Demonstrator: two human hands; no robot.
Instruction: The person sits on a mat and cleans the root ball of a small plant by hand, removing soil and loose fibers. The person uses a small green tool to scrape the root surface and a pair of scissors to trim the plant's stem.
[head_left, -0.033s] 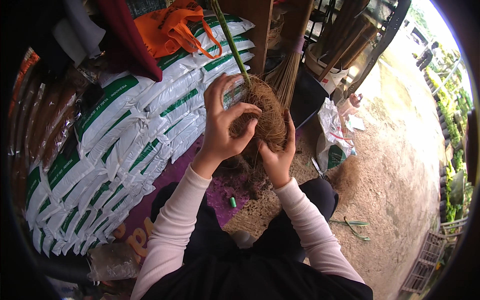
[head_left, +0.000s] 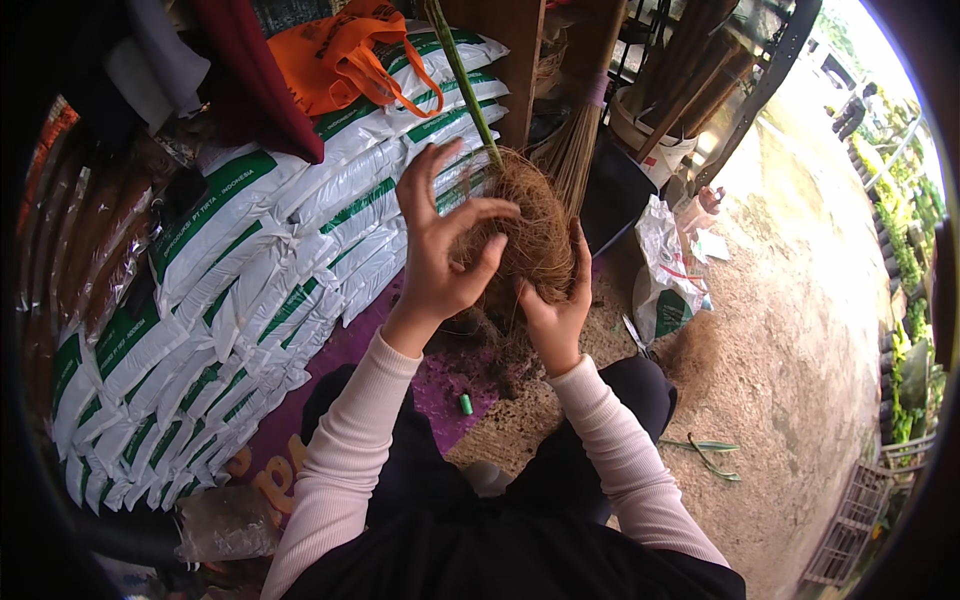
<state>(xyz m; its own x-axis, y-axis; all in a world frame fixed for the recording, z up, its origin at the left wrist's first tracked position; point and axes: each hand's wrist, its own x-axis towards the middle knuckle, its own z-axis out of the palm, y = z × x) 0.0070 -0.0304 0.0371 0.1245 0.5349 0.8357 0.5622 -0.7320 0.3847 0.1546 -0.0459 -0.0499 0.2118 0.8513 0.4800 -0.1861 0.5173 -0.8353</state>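
Note:
A ball of brown coconut fibre [head_left: 535,225] with a long green stem [head_left: 462,85] rising from its top is held up in front of me. My right hand [head_left: 556,310] grips it from below and the right, thumb on the near side and fingers along its edge. My left hand [head_left: 440,245] is at the ball's left side, fingers spread and curved, with a gap between thumb and forefinger. Thin loose strands stick out around the ball. Dark soil [head_left: 500,365] lies on the ground underneath, beside a small green spool-like cylinder [head_left: 465,404].
Stacked white-and-green sacks [head_left: 240,270] fill the left, with an orange bag [head_left: 335,60] on top. A stick broom [head_left: 575,150] stands behind the ball. Scissors [head_left: 636,335] and a crumpled white plastic bag [head_left: 662,265] lie to the right, cut green leaves [head_left: 705,450] nearer me.
My left hand has shifted slightly to the left, away from the ball, and its thumb and forefinger are a little farther apart. My right hand and the ball stay almost still.

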